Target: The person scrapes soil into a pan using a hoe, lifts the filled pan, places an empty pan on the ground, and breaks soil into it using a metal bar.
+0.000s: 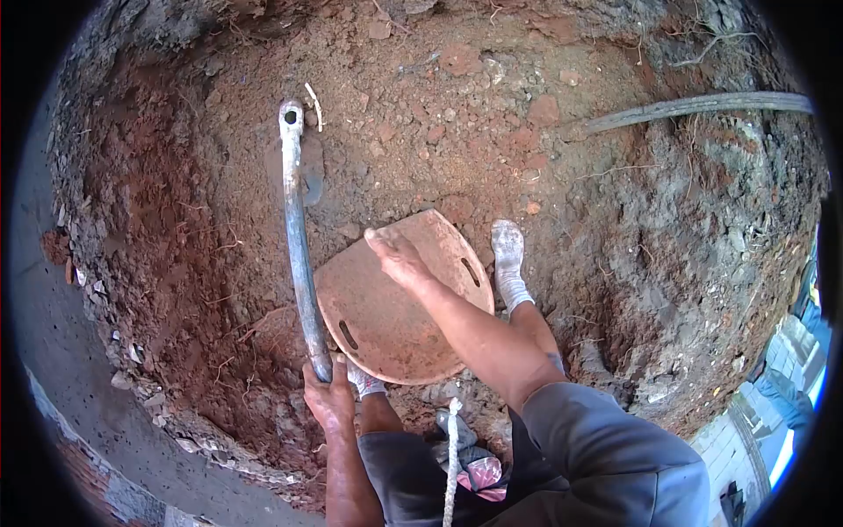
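Looking down through the head camera, I had the person's left hand (332, 395) wrapped firmly around the near end of a long tool (300, 255), its thumb lying along the butt. The bluish-grey shaft ran up and slightly left, away from the body, to a paler, scuffed far end with a round, dark hole in it. A flat grey patch (313, 171) showed beside the upper shaft, and I could not tell whether it belonged to the tool.

The right hand (397, 259) hung over the upper part of a shallow, reddish-brown pan (395, 338), its arm crossing above the pan's right half. Its fingers looked bunched, but from my angle I could not tell whether they pinched anything or touched the pan below. The pan lay on the soil between the feet, just right of the shaft, with one slot near its lower left edge and another near its right edge.

One pale-socked foot (510, 263) stood just beside the pan on the right; the other (366, 379) was partly hidden at the lower left edge. A whitish rope (452, 457) hung near the legs. Farther off, a weathered pole (702, 106) leaned against the rough earth bank (702, 237) at upper right
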Demonstrator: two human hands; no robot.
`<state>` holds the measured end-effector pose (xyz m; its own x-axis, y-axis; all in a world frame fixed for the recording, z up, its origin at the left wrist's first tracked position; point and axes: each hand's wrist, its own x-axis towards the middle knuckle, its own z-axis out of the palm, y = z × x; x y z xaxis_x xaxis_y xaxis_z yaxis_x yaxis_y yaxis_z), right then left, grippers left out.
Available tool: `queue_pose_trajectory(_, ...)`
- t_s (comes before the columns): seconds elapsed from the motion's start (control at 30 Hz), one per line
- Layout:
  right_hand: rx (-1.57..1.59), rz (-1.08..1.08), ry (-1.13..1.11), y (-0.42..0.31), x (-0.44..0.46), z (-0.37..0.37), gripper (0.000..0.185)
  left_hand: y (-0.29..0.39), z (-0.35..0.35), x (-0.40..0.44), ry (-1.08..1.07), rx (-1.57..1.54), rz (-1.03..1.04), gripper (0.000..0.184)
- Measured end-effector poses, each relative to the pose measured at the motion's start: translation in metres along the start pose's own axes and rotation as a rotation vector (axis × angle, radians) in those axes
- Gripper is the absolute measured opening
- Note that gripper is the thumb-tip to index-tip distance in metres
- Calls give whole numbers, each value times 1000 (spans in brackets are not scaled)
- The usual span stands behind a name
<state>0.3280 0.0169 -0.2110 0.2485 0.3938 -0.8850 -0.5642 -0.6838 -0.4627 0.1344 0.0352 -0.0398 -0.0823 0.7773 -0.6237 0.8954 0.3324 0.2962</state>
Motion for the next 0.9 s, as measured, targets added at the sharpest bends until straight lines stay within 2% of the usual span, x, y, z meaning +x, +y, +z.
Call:
queue_pose_trajectory(0.03, 97, -86, -142, -14, 26, 27, 83, -29, 15, 2, 19, -28, 8, 34)
queue_pose_trajectory(0.07, 50, -128, -195, -32, 49, 55, 87, -37, 34, -2, 27, -120, -27, 35)
queue_pose_trajectory(0.13, -15, -107, -179, -73, 58, 88, 93, -78, 72, -23, 8, -247, -92, 35)
queue_pose_trajectory(0.17, -125, -93, -56, -50, 93, 110, 79, -117, 104, -23, -15, -302, -100, 35)
queue_pose_trajectory(0.23, -135, 26, -100, -32, 90, 104, 58, -214, 177, -8, -208, -329, -197, 35)
queue_pose_trajectory(0.27, -8, 25, -98, -20, 78, 92, 47, -237, 196, -8, -317, -345, -230, 35)
queue_pose_trajectory(0.37, 344, -17, -70, -7, 10, 38, 22, -202, 185, -44, -335, 91, -263, 35)
queue_pose_trajectory(0.4, 445, -39, -30, -25, -19, 7, 18, -146, 163, -59, -287, -18, -285, 37)
queue_pose_trajectory(0.5, 568, -164, 181, -53, -62, -92, 14, -66, 133, -62, -386, 62, 9, 37)
queue_pose_trajectory(0.53, 637, -248, 289, -72, -73, -121, 11, -59, 138, -44, -442, 229, 121, 36)
queue_pose_trajectory(0.57, 685, -305, 346, -85, -77, -153, 15, -39, 143, -24, -417, 252, 268, 36)
queue_pose_trajectory(0.6, 694, -357, 470, -103, -80, -176, 11, -9, 153, 2, -394, 272, 415, 36)
queue_pose_trajectory(0.63, 797, -486, 473, -115, -75, -199, 9, 35, 157, 33, -494, 287, 424, 35)
queue_pose_trajectory(0.67, 826, -542, 527, -124, -65, -221, 10, 57, 173, 71, -509, 276, 575, 35)
queue_pose_trajectory(0.7, 853, -598, 580, -130, -47, -236, 11, 105, 175, 100, -501, 443, 644, 36)
queue_pose_trajectory(0.73, 895, -593, 669, -133, -22, -243, 12, 126, 182, 133, -496, 489, 736, 40)
queue_pose_trajectory(0.77, 931, -575, 762, -133, 4, -248, 12, 150, 179, 157, -491, 572, 735, 41)
queue_pose_trajectory(0.8, 934, -473, 759, -126, 42, -247, 12, 160, 175, 171, -489, 652, 730, 42)
queue_pose_trajectory(0.9, 881, -211, 780, -103, 110, -204, 11, 113, 156, 189, -497, 775, 631, 42)
